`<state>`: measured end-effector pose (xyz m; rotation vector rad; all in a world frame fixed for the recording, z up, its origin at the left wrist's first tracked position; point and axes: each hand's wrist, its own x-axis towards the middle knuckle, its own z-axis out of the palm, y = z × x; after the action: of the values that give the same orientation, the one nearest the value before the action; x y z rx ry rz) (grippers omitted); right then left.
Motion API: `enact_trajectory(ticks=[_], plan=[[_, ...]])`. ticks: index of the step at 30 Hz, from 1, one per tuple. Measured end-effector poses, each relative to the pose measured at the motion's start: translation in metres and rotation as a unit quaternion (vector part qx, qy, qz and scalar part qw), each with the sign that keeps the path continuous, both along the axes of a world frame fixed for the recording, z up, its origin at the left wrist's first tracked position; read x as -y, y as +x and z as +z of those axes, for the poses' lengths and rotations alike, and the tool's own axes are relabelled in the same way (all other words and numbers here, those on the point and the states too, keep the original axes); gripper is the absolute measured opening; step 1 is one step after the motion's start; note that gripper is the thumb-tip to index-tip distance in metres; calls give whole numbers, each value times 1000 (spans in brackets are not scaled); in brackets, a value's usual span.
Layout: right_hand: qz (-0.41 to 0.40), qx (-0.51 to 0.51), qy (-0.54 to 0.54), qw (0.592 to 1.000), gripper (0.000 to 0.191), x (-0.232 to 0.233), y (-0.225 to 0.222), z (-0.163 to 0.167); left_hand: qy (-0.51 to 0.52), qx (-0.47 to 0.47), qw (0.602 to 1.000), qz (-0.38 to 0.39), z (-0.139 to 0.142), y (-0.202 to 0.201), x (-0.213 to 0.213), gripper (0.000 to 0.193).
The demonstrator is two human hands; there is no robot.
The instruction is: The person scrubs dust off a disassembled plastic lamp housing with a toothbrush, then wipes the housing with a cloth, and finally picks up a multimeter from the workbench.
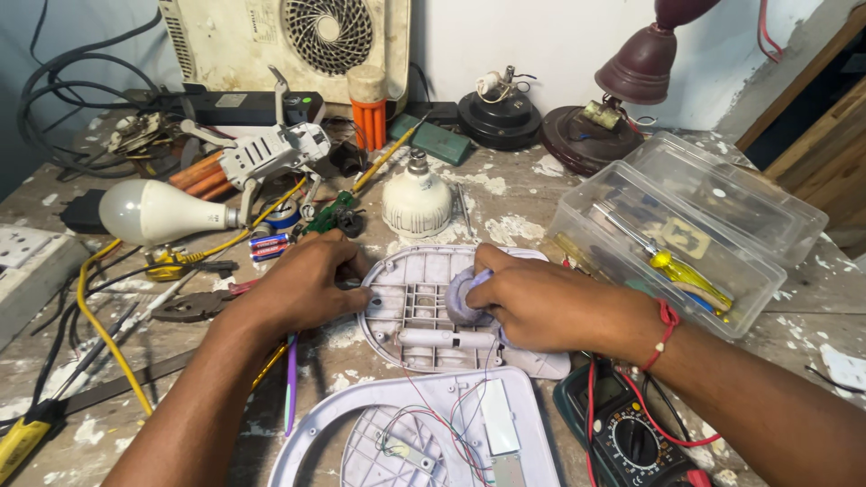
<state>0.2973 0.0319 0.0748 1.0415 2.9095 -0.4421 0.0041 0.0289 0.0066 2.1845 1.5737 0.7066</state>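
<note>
The opened white plastic casing half [410,307] lies ribbed side up at the middle of the bench [523,225], between both hands. The left hand [302,284] rests on the casing's left edge, fingers curled over the rim and pressing it down, apparently to keep it from sliding. The right hand [541,302] is closed around a small pale rounded part [462,299] seated inside the casing, fingers wrapped over it; whether it is pushing or pulling cannot be told. The matching casing cover [433,428] lies just in front, joined to the first half by thin red and white wires [442,406], which explains why it sits so near. A multimeter [622,437] lies by the right forearm. A clear plastic box [686,234] of tools stands open to the right, and a white bulb [153,212] lies at the left.
</note>
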Motion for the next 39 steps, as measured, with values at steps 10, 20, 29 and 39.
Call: enact_trajectory(ticks=[10,20,29,39], plan=[[-44,85,13,995,37,-12,39,6,14,-12,1000,-10,-2,0,-3,29],[-24,-25,-22,999,36,-16,44,-11,11,-26,1000,-7,2,2,0,30],[-19,-27,9,999,31,-10,46,-14,-6,-25,1000,-4,3,2,-1,29],[36,-85,6,996,27,-10,54,-21,-8,-25,1000,1,4,2,0,29]])
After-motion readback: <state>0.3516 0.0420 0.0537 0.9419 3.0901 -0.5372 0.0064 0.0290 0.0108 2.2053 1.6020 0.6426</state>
